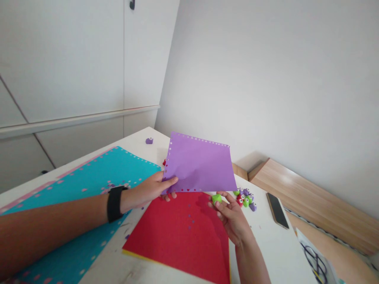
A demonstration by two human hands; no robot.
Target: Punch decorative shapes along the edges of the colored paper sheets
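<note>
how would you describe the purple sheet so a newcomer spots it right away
On the white table, find the red sheet lying in the foreground. Above its far end, the left hand holds the purple sheet near its lower left corner. Small holes line its top edge; unlike the red sheet and the blue sheet to the left, it is held up.

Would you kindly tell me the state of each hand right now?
Left hand: closed on the purple sheet.
Right hand: closed on a small green object.
</note>
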